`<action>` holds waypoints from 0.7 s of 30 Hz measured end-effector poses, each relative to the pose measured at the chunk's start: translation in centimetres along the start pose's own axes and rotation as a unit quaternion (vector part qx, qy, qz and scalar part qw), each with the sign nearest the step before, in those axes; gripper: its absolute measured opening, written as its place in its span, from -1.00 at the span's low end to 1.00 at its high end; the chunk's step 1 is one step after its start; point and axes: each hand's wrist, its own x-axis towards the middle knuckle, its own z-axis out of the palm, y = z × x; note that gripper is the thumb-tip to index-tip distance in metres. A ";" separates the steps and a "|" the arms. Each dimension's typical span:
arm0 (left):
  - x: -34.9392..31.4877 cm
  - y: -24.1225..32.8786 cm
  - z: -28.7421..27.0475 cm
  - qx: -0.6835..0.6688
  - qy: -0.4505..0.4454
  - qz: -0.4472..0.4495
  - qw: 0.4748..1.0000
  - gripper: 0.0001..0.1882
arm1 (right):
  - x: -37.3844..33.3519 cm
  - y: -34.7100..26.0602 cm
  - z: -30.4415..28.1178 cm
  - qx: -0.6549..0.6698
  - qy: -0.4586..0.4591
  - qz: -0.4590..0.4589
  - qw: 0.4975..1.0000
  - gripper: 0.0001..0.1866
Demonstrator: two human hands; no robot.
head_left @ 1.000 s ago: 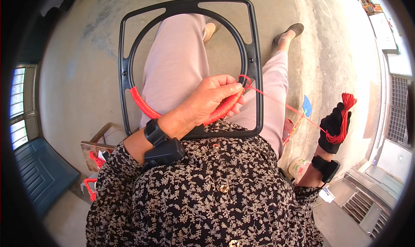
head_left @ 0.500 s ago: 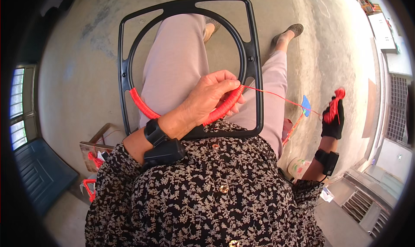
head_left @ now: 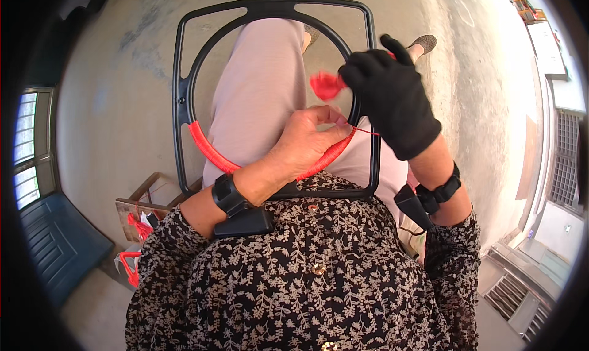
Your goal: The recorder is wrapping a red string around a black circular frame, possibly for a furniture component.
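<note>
A black frame [head_left: 178, 130] with a ring inside it rests over my lap. Red cord is wound tightly along the near arc of the ring, and this red winding [head_left: 208, 151] passes under my left wrist. My bare left hand [head_left: 310, 136] is closed on the wrapped ring at the right end of the winding, thumb and forefinger pinching there. A thin red strand runs from that spot toward my right hand [head_left: 392, 99], which wears a black glove and is raised over the ring's right side. It grips a bundle of red cord [head_left: 327, 86], slightly blurred, sticking out to the left.
At the left stands a blue chair [head_left: 64, 243]. Beside my left elbow is a wooden stool or box [head_left: 138, 213] with more red cord [head_left: 140, 227]. My leg [head_left: 257, 87] lies beneath the ring. A window [head_left: 27, 142] is at far left, shelving [head_left: 546, 41] at far right.
My right hand has swung from far right in to the ring, bringing the red cord bundle along. The strand's visible stretch is shorter. The frame has shifted slightly right; my left hand keeps its hold.
</note>
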 end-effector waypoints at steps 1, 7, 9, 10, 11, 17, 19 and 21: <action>0.0 0.0 0.2 -0.002 0.002 0.000 1.000 -0.88 | 0.4 -0.5 0.3 0.004 0.002 -0.044 0.999 -0.79; 0.0 -0.7 0.5 -0.026 0.082 0.097 0.992 -0.82 | 1.7 -1.5 1.7 0.063 -0.007 -0.114 0.991 -0.80; 0.2 -0.6 0.2 0.084 0.055 0.164 0.981 -0.85 | 1.9 -1.3 0.9 0.060 -0.019 -0.094 0.994 -0.76; 0.0 -0.3 0.1 0.083 0.058 0.164 0.981 -0.85 | 2.0 -1.3 0.5 0.060 -0.028 -0.076 0.995 -0.71; -0.2 0.1 0.0 0.059 0.029 0.130 0.989 -0.87 | 1.8 -1.2 0.4 0.060 -0.029 -0.078 0.995 -0.71; -0.8 1.4 0.2 -0.057 -0.021 0.017 0.998 -0.88 | -1.9 -0.4 -1.9 0.206 -0.008 0.085 0.975 -0.66; -0.7 1.2 0.2 -0.115 -0.033 -0.004 0.993 -0.87 | -3.0 -0.9 -2.5 0.214 -0.016 0.108 0.971 -0.65; -0.6 1.0 0.1 -0.173 -0.064 -0.031 0.982 -0.86 | -3.9 -1.5 -2.9 0.249 -0.020 0.112 0.962 -0.64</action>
